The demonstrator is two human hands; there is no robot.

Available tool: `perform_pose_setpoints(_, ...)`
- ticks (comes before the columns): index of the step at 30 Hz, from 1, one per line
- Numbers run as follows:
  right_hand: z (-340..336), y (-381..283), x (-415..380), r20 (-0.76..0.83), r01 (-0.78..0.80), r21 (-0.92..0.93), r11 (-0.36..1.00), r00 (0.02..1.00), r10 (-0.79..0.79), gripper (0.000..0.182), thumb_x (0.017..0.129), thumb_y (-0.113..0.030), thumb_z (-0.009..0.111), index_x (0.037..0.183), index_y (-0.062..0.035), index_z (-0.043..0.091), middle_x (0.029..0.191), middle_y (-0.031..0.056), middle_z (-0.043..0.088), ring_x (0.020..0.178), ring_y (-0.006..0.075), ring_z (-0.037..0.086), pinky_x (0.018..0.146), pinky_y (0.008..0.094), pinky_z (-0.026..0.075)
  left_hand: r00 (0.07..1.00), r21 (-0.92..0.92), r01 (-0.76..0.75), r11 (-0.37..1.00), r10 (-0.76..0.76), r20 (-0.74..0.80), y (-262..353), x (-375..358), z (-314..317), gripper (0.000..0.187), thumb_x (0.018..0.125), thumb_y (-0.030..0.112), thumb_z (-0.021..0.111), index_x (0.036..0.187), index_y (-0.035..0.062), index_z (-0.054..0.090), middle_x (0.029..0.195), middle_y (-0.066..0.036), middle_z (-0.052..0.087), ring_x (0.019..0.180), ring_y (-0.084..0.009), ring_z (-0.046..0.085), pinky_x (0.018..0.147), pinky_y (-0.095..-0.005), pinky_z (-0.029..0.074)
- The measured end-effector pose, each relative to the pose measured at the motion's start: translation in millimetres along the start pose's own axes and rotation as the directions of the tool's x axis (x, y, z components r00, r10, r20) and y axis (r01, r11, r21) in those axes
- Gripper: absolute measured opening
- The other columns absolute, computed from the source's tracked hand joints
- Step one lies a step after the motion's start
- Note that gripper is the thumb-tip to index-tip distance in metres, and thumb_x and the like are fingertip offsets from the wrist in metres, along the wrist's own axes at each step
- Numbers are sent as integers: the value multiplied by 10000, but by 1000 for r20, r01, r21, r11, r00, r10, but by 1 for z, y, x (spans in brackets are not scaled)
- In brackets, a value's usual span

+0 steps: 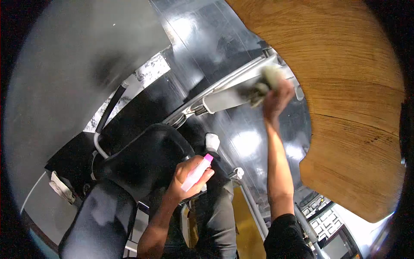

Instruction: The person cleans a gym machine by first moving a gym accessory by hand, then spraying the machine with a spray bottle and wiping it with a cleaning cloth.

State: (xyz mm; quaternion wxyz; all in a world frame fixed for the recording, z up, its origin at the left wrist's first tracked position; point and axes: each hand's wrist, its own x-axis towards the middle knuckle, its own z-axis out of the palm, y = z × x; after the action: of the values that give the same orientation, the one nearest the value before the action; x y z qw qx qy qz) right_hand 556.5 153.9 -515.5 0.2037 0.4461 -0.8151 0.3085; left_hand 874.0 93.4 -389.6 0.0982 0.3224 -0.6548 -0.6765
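Observation:
Low in the middle, my left hand (186, 180) is wrapped round a slim pale-pink bottle (196, 175) with a bright pink top that points up and right. My right hand (279, 100) reaches forward, its fingers closed on a crumpled grey-green cloth (260, 91) that is smeared by motion. The cloth overlaps the far part of a light grey metal table leg (228, 98), just left of the wooden tabletop's edge.
The wooden tabletop (349, 82) fills the right side, with a curved edge near my right hand. A black chair (144, 146) stands at left, its curved armrest (113, 105) beyond. Below lies a shiny dark floor (205, 47). A white-socked foot (212, 141) shows near the bottle.

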Motion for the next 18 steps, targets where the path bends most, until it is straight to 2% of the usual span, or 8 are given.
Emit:
perform_pose_setpoints(1,-2,11,15,67,-442,564,697,866,495,410,742,17,562,1146,-20,497,1012,208,521,924,383,492,819,500,404,1000,8,-11,1000,11,4,0,1,0,159,770,32,680,865,23,553,738,-97,587,646,-252,610,580,-320,486)
perform_pose_setpoints(3,-1,12,10,23,-411,468,783,891,453,421,733,34,544,1147,-12,486,1028,215,505,930,389,488,831,509,397,1000,-13,15,1000,-15,16,2,1,2,158,770,31,680,864,20,553,743,-96,587,648,-243,610,582,-317,486)
perform_pose_setpoints(6,7,8,-5,-68,-278,134,951,955,288,454,705,87,487,1152,13,452,1076,236,457,950,406,477,868,534,375,1000,-30,21,999,-20,20,4,2,6,155,772,30,679,861,15,553,748,-94,585,648,-231,608,583,-312,484)
perform_pose_setpoints(8,14,0,-23,-87,-176,-113,978,982,167,478,686,121,449,1155,29,430,1108,250,425,963,418,469,892,550,360,1000,-29,6,1000,-6,20,6,-1,8,153,773,29,678,860,13,553,748,-93,584,646,-227,606,582,-311,482)
perform_pose_setpoints(10,32,-28,-71,-18,-436,269,859,889,457,511,676,148,448,1168,19,403,1130,227,396,1032,393,432,933,483,364,1000,-35,-21,999,21,2,6,-1,9,129,789,42,666,878,50,574,709,-40,581,615,-131,575,580,-266,472)
perform_pose_setpoints(14,45,-78,-148,355,-612,15,791,743,568,498,685,145,501,1156,9,415,1125,200,429,1082,351,461,955,351,370,999,33,-53,998,53,-3,8,-7,8,119,795,40,657,882,44,575,713,-49,581,615,-145,580,578,-268,471)
perform_pose_setpoints(16,43,-87,-150,505,-671,175,721,689,519,406,690,104,521,1078,15,442,1064,223,462,1069,383,436,920,443,368,999,51,-47,998,46,14,14,-9,4,140,776,6,666,856,6,551,733,-99,574,628,-242,597,563,-318,474)
perform_pose_setpoints(18,32,-84,-134,388,-584,175,793,781,489,362,762,73,518,1110,26,433,1045,205,477,1025,336,478,923,399,377,999,32,-29,999,29,14,19,-14,-2,142,773,3,669,852,4,550,731,-102,574,625,-248,598,559,-320,473)
